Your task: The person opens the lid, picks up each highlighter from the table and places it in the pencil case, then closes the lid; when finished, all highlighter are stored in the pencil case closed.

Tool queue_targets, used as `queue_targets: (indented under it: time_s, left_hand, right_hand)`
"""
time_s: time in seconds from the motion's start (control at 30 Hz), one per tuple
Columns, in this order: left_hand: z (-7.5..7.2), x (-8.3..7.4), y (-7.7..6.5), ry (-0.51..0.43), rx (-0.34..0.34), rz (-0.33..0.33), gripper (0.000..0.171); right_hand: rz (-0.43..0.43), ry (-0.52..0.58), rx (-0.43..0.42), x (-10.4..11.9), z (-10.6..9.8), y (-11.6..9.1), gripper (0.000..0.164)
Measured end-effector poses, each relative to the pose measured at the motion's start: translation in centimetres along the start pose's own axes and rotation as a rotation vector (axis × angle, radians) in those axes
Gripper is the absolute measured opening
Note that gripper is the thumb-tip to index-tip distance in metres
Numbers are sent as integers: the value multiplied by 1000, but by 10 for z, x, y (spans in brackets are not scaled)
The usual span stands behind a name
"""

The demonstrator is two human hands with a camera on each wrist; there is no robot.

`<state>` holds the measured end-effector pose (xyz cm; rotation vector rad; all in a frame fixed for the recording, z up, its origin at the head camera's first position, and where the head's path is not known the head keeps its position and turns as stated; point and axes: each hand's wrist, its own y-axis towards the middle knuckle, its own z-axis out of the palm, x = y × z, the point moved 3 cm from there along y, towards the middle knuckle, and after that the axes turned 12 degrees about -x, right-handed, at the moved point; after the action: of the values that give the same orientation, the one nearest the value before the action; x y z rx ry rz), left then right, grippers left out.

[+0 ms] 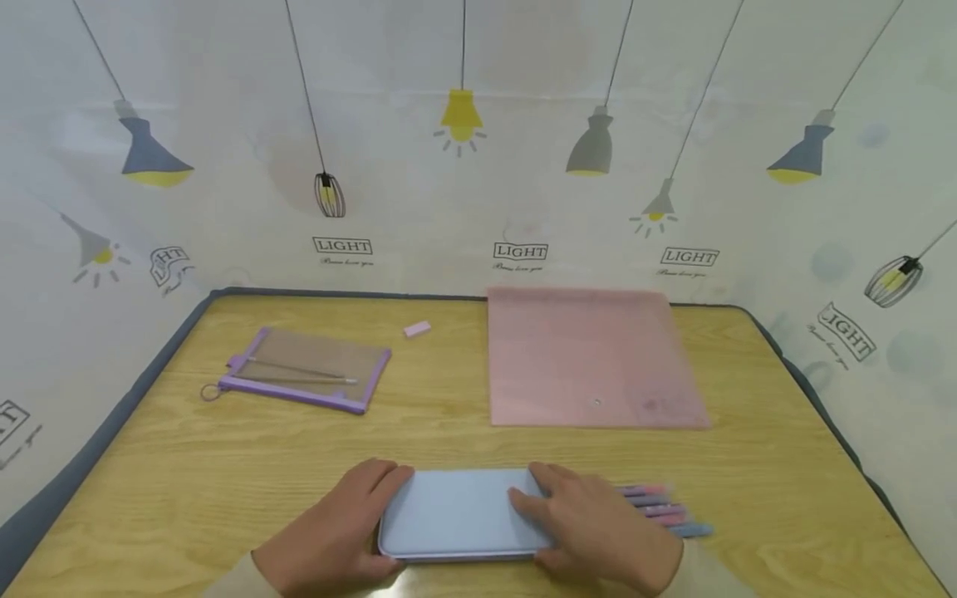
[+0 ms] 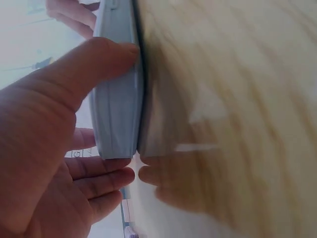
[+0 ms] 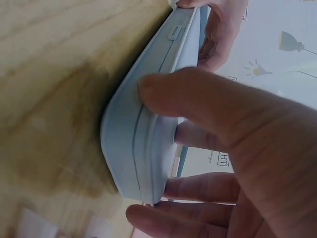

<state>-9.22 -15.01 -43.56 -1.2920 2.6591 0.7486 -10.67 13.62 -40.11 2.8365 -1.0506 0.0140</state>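
A light blue, hard, box-shaped pencil case [image 1: 459, 511] lies flat near the table's front edge, its lid closed. My left hand [image 1: 336, 527] grips its left end, the thumb [image 2: 106, 59] against the near side and the fingers round the far side. At the right end my right hand [image 1: 606, 531] holds it likewise, thumb [image 3: 183, 94] on the near side, one finger lying over the lid. A small catch [image 3: 174, 32] shows on the near side in the right wrist view. Just beyond my right hand lie several pastel pens [image 1: 665, 517], partly hidden by it.
A clear zip pouch with purple trim [image 1: 299, 400] lies at the back left, slim sticks inside. Right of it is a small pink eraser-like block [image 1: 417, 329]. A pink translucent folder [image 1: 583, 357] lies at the back right, reaching the printed wall covering [image 1: 419, 199].
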Motion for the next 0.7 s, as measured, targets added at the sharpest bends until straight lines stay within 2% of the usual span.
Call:
queue_targets:
  time_s: [0.2,0.4,0.7]
  left_hand:
    - [1,3,2,-19,39,1,92]
    - [1,3,2,-13,-21,50,91]
    - [3,5,-1,-14,18,17,91]
  right_hand:
    - [-5,0,10,-2,-5,7,61]
    - [-2,7,32,-1,-5,9,62]
    - [-41,-3,7,-3,-7,11,63]
